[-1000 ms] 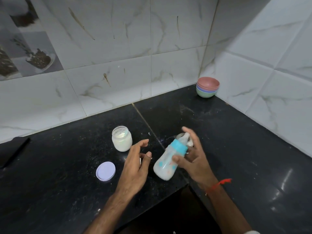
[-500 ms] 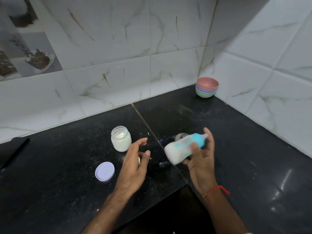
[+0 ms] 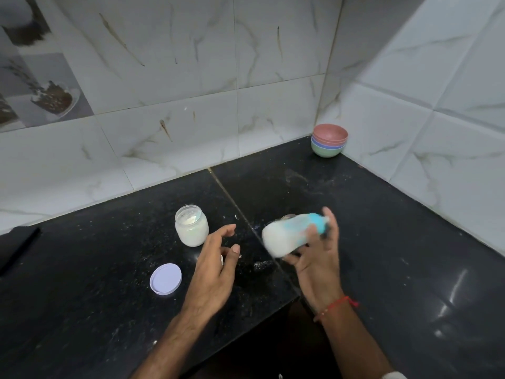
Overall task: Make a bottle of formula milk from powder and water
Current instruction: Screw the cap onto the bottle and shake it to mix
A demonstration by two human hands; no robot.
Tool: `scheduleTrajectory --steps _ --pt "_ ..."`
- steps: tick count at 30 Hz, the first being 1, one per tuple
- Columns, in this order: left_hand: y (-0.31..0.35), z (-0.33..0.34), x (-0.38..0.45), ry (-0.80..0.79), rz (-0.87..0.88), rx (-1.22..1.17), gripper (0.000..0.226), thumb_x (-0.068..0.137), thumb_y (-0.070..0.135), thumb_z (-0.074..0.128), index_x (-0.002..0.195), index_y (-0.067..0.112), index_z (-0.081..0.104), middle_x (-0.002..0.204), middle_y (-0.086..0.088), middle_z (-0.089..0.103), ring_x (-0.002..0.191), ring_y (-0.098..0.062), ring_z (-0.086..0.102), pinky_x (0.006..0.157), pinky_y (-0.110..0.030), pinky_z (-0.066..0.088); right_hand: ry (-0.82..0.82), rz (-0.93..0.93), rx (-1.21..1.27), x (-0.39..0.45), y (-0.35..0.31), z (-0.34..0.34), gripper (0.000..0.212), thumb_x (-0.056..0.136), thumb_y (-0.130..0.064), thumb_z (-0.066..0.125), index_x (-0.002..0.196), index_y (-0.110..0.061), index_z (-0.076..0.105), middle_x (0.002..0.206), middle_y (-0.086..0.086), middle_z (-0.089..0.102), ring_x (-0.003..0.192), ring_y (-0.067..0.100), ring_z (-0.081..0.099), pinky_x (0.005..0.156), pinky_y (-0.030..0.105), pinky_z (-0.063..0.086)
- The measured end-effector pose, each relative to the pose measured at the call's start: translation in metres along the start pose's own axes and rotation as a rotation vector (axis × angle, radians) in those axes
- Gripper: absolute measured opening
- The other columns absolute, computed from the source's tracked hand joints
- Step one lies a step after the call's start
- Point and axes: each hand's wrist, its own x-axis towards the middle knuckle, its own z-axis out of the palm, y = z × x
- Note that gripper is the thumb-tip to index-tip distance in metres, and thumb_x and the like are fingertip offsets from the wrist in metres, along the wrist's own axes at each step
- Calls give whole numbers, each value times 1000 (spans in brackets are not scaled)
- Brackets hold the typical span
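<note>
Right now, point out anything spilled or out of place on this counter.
White powder is scattered over the black counter, thickest around the open jar and near the left hand. The jar's lid lies apart, in front of it.

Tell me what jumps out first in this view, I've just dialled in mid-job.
The blurred baby bottle, white with milk and capped in blue, lies tilted almost sideways in the right hand above the middle of the black counter. Left of it, the left hand hovers with loose fingers, near the open powder jar and its white lid. A stack of coloured bowls sits in the far corner.
</note>
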Motion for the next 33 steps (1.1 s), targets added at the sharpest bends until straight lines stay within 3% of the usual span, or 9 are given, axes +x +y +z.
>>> scheduleTrajectory --steps 3,8,10,16,19,23,26,30,33 --pt "-4 -2 -1 14 -2 3 39 106 22 55 136 45 48 136 24 54 106 0 62 94 -31 51 176 50 616 14 -2 -8 52 104 -43 52 146 -12 51 145 19 59 119 27 69 79 34 65" --pt "-4 0 -2 3 6 10 39 106 22 56 137 45 48 134 23 54 105 2 61 91 -27 51 -143 21 -268 -1 -5 -5 72 87 -19 72 146 -46 40 131 9 65 113 31 71 82 59 61" --pt "-3 2 -3 -4 12 12 40 106 21 56 137 43 48 133 23 55 103 1 61 88 -20 47 -247 50 -348 -4 -3 -5 79 83 -13 77 144 -50 42 128 9 67 116 33 69 86 62 59" --pt "-1 3 -5 4 11 -2 35 107 23 53 141 33 51 135 17 57 103 5 61 88 -18 45 275 30 718 15 -3 -14 59 96 -41 66 144 -9 52 130 22 69 103 30 76 79 38 65" --pt "0 3 -5 5 -1 -8 34 108 26 50 142 30 53 136 16 58 103 7 61 87 -15 45 135 25 316 6 1 -9 56 100 -32 61 151 -21 42 139 19 62 109 30 74 78 43 64" --pt "-1 5 -4 6 -9 -14 34 108 30 48 142 31 53 137 17 58 105 6 62 90 -19 47 -382 13 -410 -1 -5 -10 84 79 -10 85 144 -45 44 125 8 69 113 34 69 88 55 59" --pt "-2 3 -3 7 -7 -25 34 109 31 49 142 32 53 136 17 58 104 3 62 91 -21 49 -118 -49 -143 3 -10 -10 80 82 -26 84 149 -37 41 132 11 63 113 33 70 83 53 61" --pt "-5 2 -3 25 -11 -28 37 106 44 46 141 36 52 136 19 58 106 1 63 93 -30 52 291 -49 677 24 -7 -22 43 101 -39 59 131 -8 65 146 19 58 108 29 74 87 39 63" --pt "-5 3 -3 20 -13 -22 35 107 43 47 141 37 52 136 19 58 105 0 62 92 -26 50 206 -70 357 10 2 -12 51 99 -28 61 147 -17 47 144 15 59 108 25 72 83 39 64"
